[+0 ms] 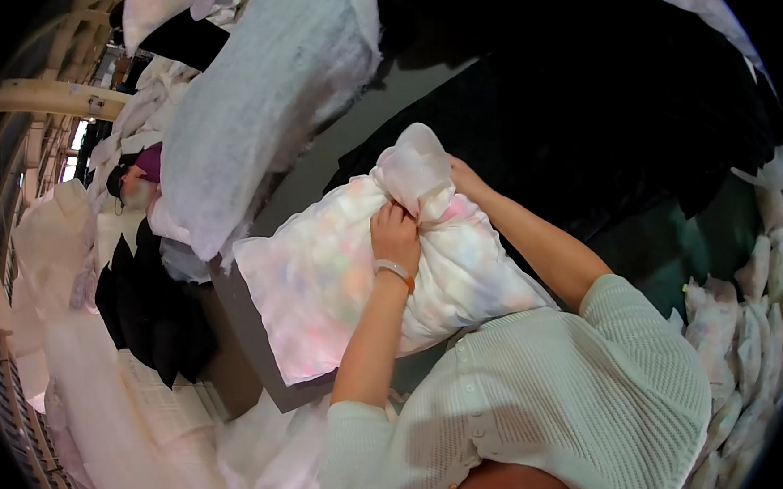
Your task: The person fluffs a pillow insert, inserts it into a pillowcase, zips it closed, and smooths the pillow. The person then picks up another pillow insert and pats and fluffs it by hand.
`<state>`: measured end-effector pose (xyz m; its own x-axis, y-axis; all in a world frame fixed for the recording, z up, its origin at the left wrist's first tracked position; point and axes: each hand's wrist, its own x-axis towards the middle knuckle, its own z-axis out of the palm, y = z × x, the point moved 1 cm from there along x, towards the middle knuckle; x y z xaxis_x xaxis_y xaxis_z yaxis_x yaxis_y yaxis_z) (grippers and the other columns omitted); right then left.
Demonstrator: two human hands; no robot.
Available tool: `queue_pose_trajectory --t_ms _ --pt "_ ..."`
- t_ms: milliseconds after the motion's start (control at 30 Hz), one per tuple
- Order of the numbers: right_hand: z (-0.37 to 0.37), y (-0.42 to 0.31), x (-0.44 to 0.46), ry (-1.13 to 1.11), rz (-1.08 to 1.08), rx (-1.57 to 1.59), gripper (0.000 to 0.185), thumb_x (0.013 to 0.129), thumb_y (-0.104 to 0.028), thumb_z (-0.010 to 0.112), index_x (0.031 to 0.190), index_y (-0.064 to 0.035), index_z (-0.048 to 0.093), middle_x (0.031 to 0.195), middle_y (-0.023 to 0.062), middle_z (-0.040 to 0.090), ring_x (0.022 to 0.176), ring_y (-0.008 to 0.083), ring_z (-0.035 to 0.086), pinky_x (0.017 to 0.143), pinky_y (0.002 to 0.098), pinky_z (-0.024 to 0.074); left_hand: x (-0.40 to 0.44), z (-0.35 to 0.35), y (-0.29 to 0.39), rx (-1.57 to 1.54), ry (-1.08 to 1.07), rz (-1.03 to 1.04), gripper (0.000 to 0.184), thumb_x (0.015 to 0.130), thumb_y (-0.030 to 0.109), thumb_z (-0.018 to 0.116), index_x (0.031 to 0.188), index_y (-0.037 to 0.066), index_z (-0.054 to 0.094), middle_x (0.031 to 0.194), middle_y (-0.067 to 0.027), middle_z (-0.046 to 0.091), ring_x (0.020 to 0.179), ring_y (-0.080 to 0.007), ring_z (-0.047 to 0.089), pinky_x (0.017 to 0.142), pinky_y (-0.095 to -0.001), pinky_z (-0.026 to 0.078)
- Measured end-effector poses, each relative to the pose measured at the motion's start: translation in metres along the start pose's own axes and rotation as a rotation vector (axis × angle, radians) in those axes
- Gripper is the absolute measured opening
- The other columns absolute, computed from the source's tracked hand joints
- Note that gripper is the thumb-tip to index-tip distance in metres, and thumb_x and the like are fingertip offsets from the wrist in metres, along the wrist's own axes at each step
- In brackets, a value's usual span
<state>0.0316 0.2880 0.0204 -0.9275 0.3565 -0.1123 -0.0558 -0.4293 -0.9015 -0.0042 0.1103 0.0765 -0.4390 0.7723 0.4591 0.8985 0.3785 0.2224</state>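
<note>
A plump white pillow (307,259) with pastel patches showing through its cover lies in front of me at the edge of a grey table (303,183). Its far edge has a gathered, puffed flap of white fabric (415,167). With bent fingers, my left hand (395,235) grips the cover just below the flap; a band circles that wrist. My right hand (466,177) is at the right side of the flap, its fingers mostly hidden behind the fabric, so its hold cannot be made out.
A thick roll of white batting (266,100) lies across the table's left part. Black fabric (581,116) is heaped at the right. Black pieces (148,300) hang at the left, near another person (141,175). Stuffed white bags (720,332) are piled at the lower right.
</note>
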Motion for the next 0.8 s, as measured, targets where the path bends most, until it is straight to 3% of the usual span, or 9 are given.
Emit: queue_pose_trajectory --t_ms 100,133,200,267,333,533,600,733,800 --pt "-0.001 -0.049 -0.021 -0.217 0.469 0.476 0.050 0.089 -0.026 0.064 0.132 -0.0018 0.052 0.125 0.0097 0.059 0.113 0.0182 0.057 0.095 0.0282 0.0455 0.003 -0.001 0.002 0.166 -0.103 0.044 0.021 0.079 0.009 0.058 0.098 0.005 0.066 0.109 -0.0104 0.061 0.109 -0.0272 0.053 0.092 -0.0429 0.039" --pt "0.001 -0.054 -0.023 -0.217 0.463 0.471 0.050 0.089 -0.026 0.064 0.132 -0.0018 0.052 0.125 0.0097 0.059 0.113 0.0182 0.057 0.095 0.0282 0.0455 0.005 0.001 0.004 0.195 -0.134 -0.008 0.021 0.080 0.011 0.057 0.098 0.005 0.066 0.110 -0.0097 0.061 0.112 -0.0260 0.052 0.094 -0.0430 0.038" --pt "0.006 -0.064 -0.033 -0.192 0.164 -0.373 0.059 0.082 -0.024 0.070 0.133 -0.0003 0.050 0.126 0.0112 0.058 0.116 0.0201 0.054 0.099 0.0305 0.0427 0.009 0.005 0.007 0.212 -0.159 -0.060 0.020 0.081 0.013 0.057 0.098 0.006 0.066 0.111 -0.0090 0.061 0.114 -0.0248 0.052 0.096 -0.0430 0.037" --pt "0.017 -0.067 -0.039 -0.172 0.071 -0.364 0.065 0.073 -0.019 0.077 0.129 0.0004 0.051 0.123 0.0119 0.060 0.113 0.0204 0.056 0.099 0.0321 0.0428 0.010 0.004 0.008 0.132 -0.092 0.020 0.027 0.083 0.012 0.056 0.108 0.008 0.063 0.122 -0.0078 0.057 0.119 -0.0244 0.049 0.101 -0.0441 0.034" --pt "0.013 -0.046 -0.022 0.117 0.153 -0.093 0.057 0.066 -0.011 0.080 0.117 0.0018 0.058 0.108 0.0116 0.065 0.100 0.0205 0.062 0.086 0.0317 0.0506 0.008 -0.003 0.011 0.107 -0.105 0.046 0.032 0.083 0.011 0.055 0.115 0.009 0.060 0.128 -0.0070 0.054 0.122 -0.0244 0.048 0.102 -0.0441 0.033" --pt "-0.005 -0.006 -0.007 0.261 0.163 0.198 0.037 0.068 0.001 0.068 0.105 0.0001 0.063 0.098 0.0111 0.067 0.086 0.0230 0.066 0.075 0.0342 0.0548 0.006 -0.007 0.007 -0.021 -0.134 -0.020 0.048 0.082 0.014 0.053 0.131 0.013 0.052 0.140 -0.0048 0.046 0.127 -0.0261 0.043 0.104 -0.0438 0.032" --pt "-0.008 -0.007 -0.012 0.217 0.364 0.452 0.031 0.071 0.001 0.066 0.101 -0.0002 0.064 0.097 0.0100 0.067 0.084 0.0215 0.066 0.073 0.0330 0.0541 0.005 -0.006 0.007 -0.076 -0.078 -0.093 0.050 0.081 0.015 0.054 0.131 0.013 0.052 0.140 -0.0044 0.047 0.124 -0.0263 0.044 0.102 -0.0436 0.033" --pt "0.006 -0.019 -0.015 0.267 0.141 0.412 0.030 0.072 -0.002 0.067 0.102 -0.0018 0.065 0.094 0.0083 0.067 0.084 0.0189 0.065 0.073 0.0297 0.0521 0.008 -0.002 0.006 0.026 -0.264 -0.181 0.046 0.079 0.017 0.055 0.124 0.012 0.057 0.130 -0.0054 0.055 0.113 -0.0261 0.049 0.097 -0.0434 0.036" --pt "0.002 -0.026 -0.014 0.090 0.031 -0.117 0.042 0.071 -0.004 0.071 0.112 -0.0043 0.061 0.100 0.0074 0.065 0.089 0.0168 0.062 0.076 0.0278 0.0502 0.010 0.001 0.004 0.071 -0.328 -0.193 0.043 0.079 0.017 0.055 0.122 0.012 0.059 0.126 -0.0058 0.057 0.108 -0.0258 0.050 0.094 -0.0433 0.038"
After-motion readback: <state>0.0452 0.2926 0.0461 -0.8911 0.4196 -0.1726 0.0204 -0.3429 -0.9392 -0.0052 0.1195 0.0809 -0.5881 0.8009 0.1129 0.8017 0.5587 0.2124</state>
